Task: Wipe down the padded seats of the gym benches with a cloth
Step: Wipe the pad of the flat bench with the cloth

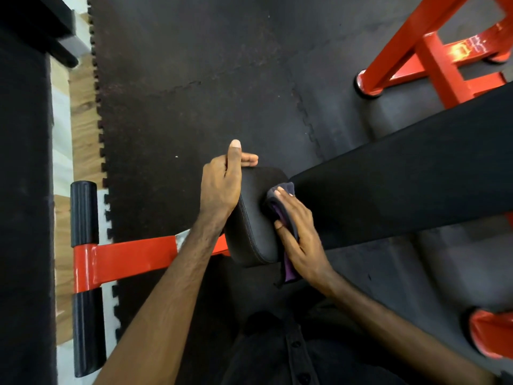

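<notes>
Dark purple-lined cloth [283, 218] against black padded seat [256, 218].

No readable text, labels, brands or numbers on anything in view.

Small padded vinyl seat [256, 218], centre frame: black with a pale stitched seam. Long padded bench board [402, 187], right: plain black. Folded cloth [288, 245]: dark grey outside, purple inside. Steel bench frame [133, 257], lower left: glossy red-orange, with black ribbed foam rollers [83, 212]. Interlocking rubber floor mat [194, 79]: speckled charcoal.
</notes>
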